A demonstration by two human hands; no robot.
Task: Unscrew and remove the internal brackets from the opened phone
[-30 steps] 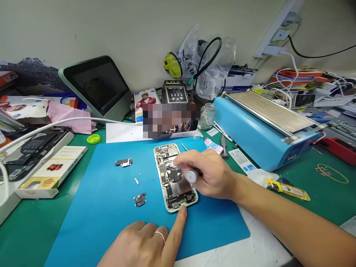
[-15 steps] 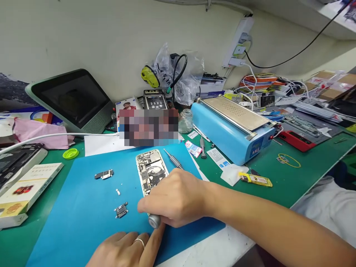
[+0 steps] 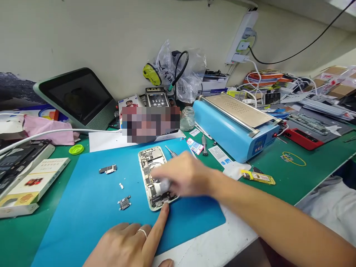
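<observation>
An opened phone with bare circuitry lies on the blue mat. My right hand, blurred by motion, hovers over the phone's middle and grips a small screwdriver with a silver cap. My left hand, with a ring on one finger, rests on the mat's near edge; its index fingertip presses the phone's bottom end. Three small removed parts lie left of the phone: a metal bracket, a tiny piece and a connector module.
A second screwdriver lies just right of the phone's top. A blue heating machine stands at the right, a tablet at the back left, a flat box at the left. Cables, a red phone and clutter fill the far right.
My right hand moved with the screwdriver from the phone's lower end back up over its middle. The left fingertip stays at the phone's bottom. The camera shifted slightly.
</observation>
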